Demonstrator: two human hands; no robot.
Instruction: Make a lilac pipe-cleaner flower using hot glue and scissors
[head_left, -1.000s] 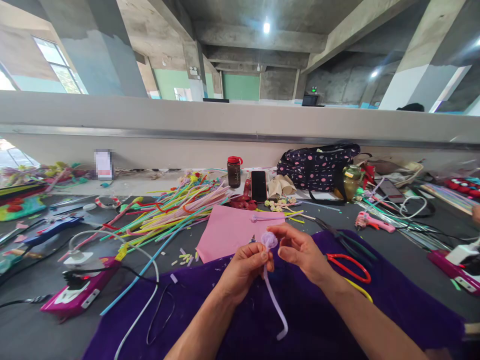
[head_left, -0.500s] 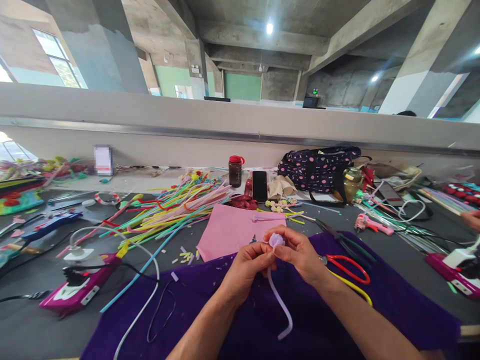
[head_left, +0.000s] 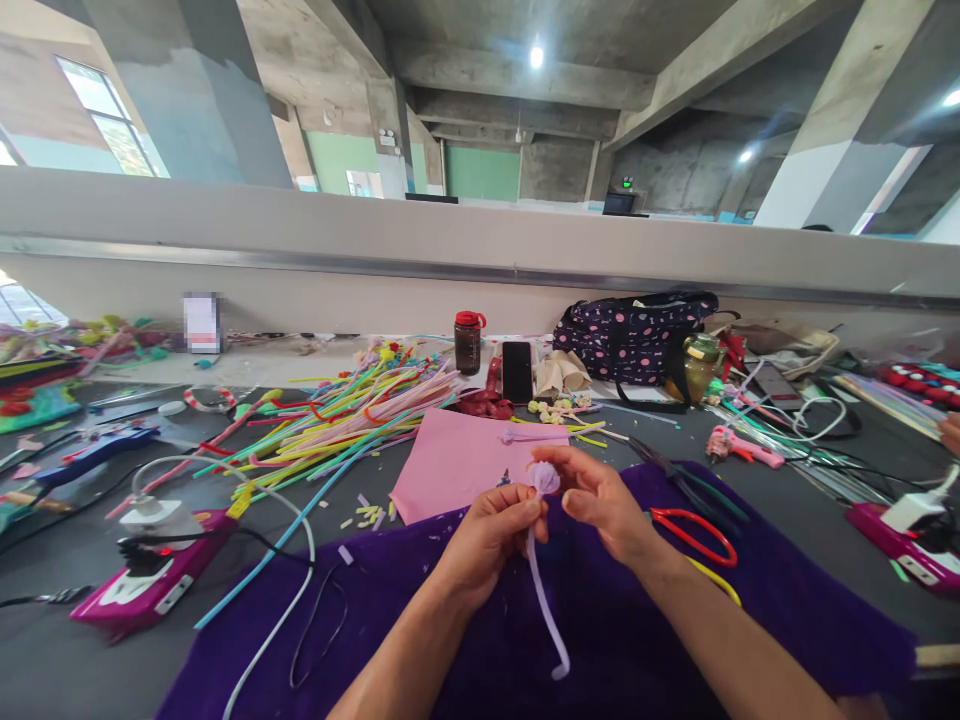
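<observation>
A lilac pipe cleaner flower (head_left: 544,478) with a round, layered head sits above the purple cloth. Its fuzzy lilac stem (head_left: 546,610) hangs down and bends at the lower end. My left hand (head_left: 499,520) pinches the flower just under its head, thumb against fingers. On the other side, my right hand (head_left: 600,500) is open, its thumb spread from the fingers. Its fingertips lie at the top right of the flower head, and I cannot tell whether they touch. Beyond the hands, another lilac piece with a stem (head_left: 529,436) rests on a pink sheet (head_left: 442,455).
Purple cloth (head_left: 360,630) covers the front of the table. Scissors with red handles (head_left: 697,535) and pliers (head_left: 701,490) lie right of my hands. Farther back are bundled pipe cleaners (head_left: 360,410), a phone (head_left: 517,372) and a bottle (head_left: 468,345). A power strip (head_left: 157,580) with cables sits left.
My right thumb and fingers have come off the flower head and spread apart. The left hand keeps its pinch below the head, and the stem has swung slightly left.
</observation>
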